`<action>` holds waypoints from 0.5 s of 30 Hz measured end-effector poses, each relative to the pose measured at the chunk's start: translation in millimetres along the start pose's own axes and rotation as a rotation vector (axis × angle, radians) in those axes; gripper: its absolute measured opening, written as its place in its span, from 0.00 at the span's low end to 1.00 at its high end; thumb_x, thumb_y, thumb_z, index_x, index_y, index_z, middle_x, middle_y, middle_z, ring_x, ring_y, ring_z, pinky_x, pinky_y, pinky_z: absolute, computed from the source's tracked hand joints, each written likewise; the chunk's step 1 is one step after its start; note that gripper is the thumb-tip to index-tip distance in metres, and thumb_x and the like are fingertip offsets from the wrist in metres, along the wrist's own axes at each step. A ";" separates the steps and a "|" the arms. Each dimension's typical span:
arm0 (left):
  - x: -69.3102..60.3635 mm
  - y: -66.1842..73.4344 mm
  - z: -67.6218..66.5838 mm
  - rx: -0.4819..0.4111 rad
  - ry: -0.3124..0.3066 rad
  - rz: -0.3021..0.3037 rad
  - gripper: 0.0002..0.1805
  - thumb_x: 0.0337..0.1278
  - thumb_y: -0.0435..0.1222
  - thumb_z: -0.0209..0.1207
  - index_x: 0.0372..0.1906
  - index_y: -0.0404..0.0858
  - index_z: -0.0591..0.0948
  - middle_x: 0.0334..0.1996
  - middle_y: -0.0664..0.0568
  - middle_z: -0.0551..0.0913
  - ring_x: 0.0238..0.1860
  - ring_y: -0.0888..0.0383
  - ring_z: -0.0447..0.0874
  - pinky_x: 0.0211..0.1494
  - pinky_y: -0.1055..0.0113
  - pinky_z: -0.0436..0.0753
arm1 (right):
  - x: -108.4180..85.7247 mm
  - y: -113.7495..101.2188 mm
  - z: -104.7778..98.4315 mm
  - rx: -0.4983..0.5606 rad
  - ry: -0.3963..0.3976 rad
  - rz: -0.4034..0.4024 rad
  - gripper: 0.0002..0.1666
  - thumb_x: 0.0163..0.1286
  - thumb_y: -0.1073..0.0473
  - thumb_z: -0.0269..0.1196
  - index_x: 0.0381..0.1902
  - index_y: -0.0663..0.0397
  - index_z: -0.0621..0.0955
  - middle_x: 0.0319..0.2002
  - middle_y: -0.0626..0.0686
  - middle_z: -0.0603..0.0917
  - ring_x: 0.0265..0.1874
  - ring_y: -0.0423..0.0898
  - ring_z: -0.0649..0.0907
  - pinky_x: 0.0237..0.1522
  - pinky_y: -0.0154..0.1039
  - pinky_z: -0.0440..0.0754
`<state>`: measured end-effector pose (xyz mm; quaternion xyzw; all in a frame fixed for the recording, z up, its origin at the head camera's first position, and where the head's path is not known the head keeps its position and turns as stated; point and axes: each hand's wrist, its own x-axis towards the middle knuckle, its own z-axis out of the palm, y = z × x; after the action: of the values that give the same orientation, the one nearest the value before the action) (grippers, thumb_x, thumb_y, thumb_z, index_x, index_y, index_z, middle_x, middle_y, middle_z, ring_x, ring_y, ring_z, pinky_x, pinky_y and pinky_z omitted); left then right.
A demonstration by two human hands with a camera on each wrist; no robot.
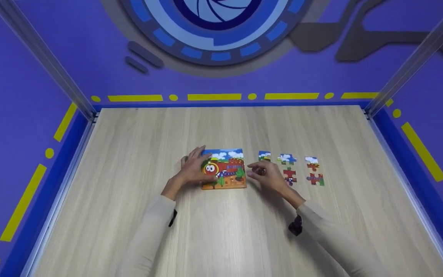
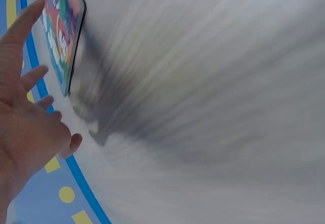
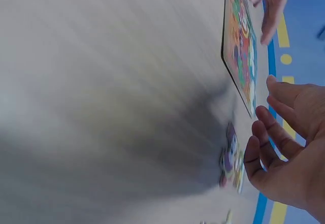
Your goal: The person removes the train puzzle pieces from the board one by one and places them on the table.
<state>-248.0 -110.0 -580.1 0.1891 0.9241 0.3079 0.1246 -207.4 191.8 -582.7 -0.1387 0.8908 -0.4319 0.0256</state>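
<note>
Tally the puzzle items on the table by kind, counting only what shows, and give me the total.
Jigsaw puzzle board: 1
Loose jigsaw pieces: 5
Total: 6
More pieces could be hidden beneath the right hand.

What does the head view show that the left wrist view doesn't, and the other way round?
Only the head view clearly shows the right hand, the loose pieces and both sleeves.
Only the left wrist view shows the palm side of the left hand.
Both share that hand, the board, the table and the wall with yellow marks.
</note>
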 end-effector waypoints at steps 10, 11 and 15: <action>5.7 2.8 14.4 0.131 -0.043 -0.032 0.57 0.50 0.58 0.72 0.80 0.37 0.60 0.82 0.40 0.51 0.83 0.40 0.45 0.78 0.30 0.43 | 15.3 -13.8 28.5 -0.120 -0.129 -0.028 0.25 0.66 0.58 0.72 0.58 0.64 0.84 0.45 0.60 0.82 0.41 0.48 0.77 0.43 0.38 0.74; 6.1 2.9 14.4 0.151 -0.051 -0.033 0.57 0.51 0.58 0.72 0.80 0.37 0.60 0.83 0.41 0.51 0.83 0.40 0.44 0.78 0.30 0.43 | 16.4 -15.0 29.1 -0.134 -0.143 -0.019 0.26 0.66 0.58 0.72 0.59 0.63 0.84 0.46 0.59 0.81 0.41 0.47 0.76 0.43 0.39 0.73; 8.0 3.9 12.2 0.176 -0.068 -0.036 0.57 0.51 0.59 0.72 0.80 0.38 0.60 0.83 0.42 0.50 0.83 0.42 0.45 0.79 0.32 0.41 | 20.4 -18.8 29.6 -0.182 -0.176 0.029 0.26 0.65 0.58 0.73 0.60 0.59 0.84 0.47 0.57 0.78 0.42 0.47 0.73 0.44 0.41 0.71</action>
<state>-249.9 -97.3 -588.1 0.1930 0.9461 0.2165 0.1441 -217.9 152.7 -585.1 -0.1650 0.9226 -0.3349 0.0973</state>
